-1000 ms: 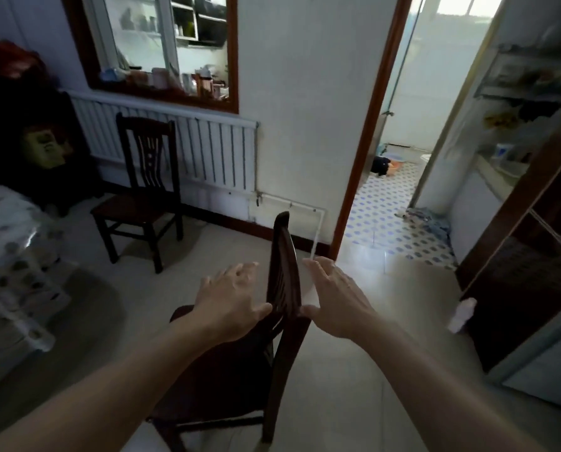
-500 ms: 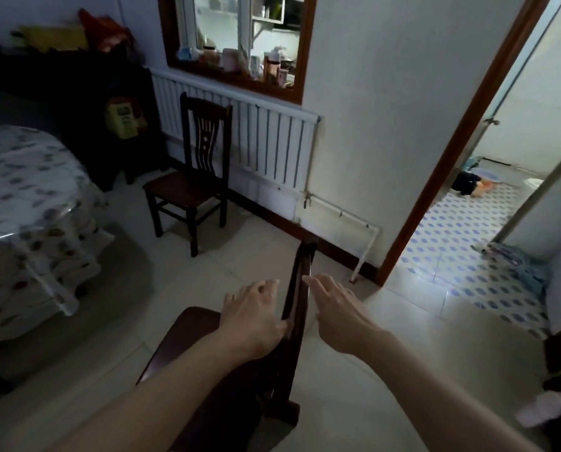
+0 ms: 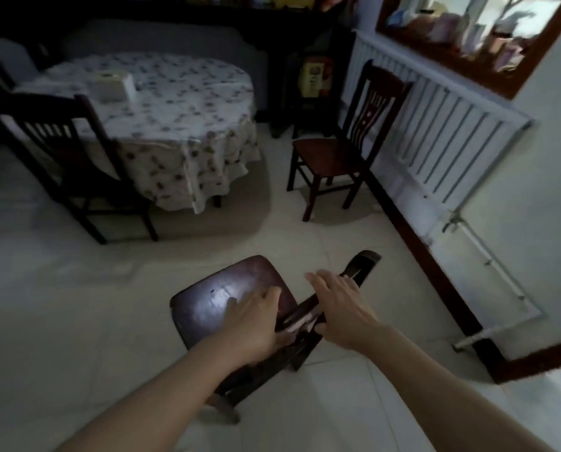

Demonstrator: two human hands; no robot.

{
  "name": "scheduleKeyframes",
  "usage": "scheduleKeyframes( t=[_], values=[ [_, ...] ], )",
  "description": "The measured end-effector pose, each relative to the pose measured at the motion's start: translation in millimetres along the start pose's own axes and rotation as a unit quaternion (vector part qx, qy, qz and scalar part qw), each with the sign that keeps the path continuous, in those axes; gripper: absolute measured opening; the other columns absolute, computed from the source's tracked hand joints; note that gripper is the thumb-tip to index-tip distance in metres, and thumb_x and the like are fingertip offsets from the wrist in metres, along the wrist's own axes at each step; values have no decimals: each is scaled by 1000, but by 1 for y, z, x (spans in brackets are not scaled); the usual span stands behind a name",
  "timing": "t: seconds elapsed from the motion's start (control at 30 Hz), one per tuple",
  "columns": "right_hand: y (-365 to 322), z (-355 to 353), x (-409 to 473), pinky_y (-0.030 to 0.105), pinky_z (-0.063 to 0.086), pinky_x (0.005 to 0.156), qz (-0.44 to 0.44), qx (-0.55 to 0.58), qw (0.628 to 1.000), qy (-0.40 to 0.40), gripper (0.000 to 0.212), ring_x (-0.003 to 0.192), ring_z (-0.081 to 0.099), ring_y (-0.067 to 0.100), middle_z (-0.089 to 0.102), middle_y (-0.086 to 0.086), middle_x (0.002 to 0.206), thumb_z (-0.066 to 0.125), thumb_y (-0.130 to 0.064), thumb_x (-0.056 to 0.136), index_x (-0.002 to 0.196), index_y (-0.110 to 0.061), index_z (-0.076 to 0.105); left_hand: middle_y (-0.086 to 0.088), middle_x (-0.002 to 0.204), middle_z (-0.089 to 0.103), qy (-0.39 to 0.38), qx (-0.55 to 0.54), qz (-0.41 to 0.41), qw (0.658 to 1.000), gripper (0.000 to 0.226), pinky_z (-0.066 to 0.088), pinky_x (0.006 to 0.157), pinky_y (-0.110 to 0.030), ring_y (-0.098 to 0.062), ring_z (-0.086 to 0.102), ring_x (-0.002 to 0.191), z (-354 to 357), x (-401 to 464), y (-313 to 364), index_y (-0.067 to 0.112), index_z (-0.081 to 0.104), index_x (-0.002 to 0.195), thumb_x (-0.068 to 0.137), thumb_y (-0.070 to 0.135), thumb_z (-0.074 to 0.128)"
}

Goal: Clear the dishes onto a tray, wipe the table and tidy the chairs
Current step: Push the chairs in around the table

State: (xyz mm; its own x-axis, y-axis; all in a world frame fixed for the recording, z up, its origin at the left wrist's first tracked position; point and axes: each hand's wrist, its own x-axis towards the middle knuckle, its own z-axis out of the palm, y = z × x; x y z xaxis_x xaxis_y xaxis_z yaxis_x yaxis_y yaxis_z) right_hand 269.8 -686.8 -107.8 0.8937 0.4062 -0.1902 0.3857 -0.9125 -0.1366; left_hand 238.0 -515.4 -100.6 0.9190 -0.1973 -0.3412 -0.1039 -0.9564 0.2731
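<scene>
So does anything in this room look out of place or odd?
Only the chairs. One chair stands by the radiator, away from the table, and the near chair sits mid-floor with the left hand and right hand on its backrest. Nothing spilled or broken shows.

Dark glossy wooden chair (image 3: 227, 298) upright on pale floor, backrest gripped, well apart from cloth-covered table (image 3: 188, 93).

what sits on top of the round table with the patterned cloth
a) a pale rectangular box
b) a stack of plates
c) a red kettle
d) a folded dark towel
a: on the round table with the patterned cloth the only item showing is a pale rectangular box, near its far left side.
</scene>
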Motion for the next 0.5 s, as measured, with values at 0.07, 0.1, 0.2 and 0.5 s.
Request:
scheduleKeyframes(
  t=[0.07, 0.1, 0.2, 0.5],
  values=[
    [6, 6, 4, 39, 10, 118, -30, -20, 999, -2, 82, 138, 27, 22, 31, 3, 147, 67, -26, 79, 147, -19, 21, -3, 138, 47, -3, 8, -48, 999, 72, 34, 101, -43, -25, 44, 126, 14, -6, 4, 20, 32, 139, 82, 52, 60],
    [8, 10, 5, 39, 10, 118, -38, -32, 999, -3, 79, 136, 28, 22, 35, 3, 144, 67, -28, 80, 145, -19, 24, -4, 137, 48, -8, 16, -65, 998, 70, 35, 100, -42, -25, 46, 126, 19, -9, 5, 19, 33, 139, 82, 50, 61],
    [17, 20, 12, 36, 14, 115, -73, -73, 994, 16, 58, 127, 38, 23, 48, 2, 131, 67, -29, 78, 131, -19, 45, -6, 127, 57, 8, 28, -116, 993, 53, 42, 90, -35, -29, 55, 116, 34, -9, 11, 17, 42, 129, 84, 37, 61],
    [24, 29, 42, 32, 38, 83, -136, -76, 987, 46, 16, 90, 59, 25, 66, 1, 89, 62, -17, 78, 93, -19, 59, -1, 121, 55, 59, 75, -109, 989, 33, 46, 83, -33, -26, 58, 110, 43, 3, 10, 19, 50, 119, 88, 27, 59]
  ],
)
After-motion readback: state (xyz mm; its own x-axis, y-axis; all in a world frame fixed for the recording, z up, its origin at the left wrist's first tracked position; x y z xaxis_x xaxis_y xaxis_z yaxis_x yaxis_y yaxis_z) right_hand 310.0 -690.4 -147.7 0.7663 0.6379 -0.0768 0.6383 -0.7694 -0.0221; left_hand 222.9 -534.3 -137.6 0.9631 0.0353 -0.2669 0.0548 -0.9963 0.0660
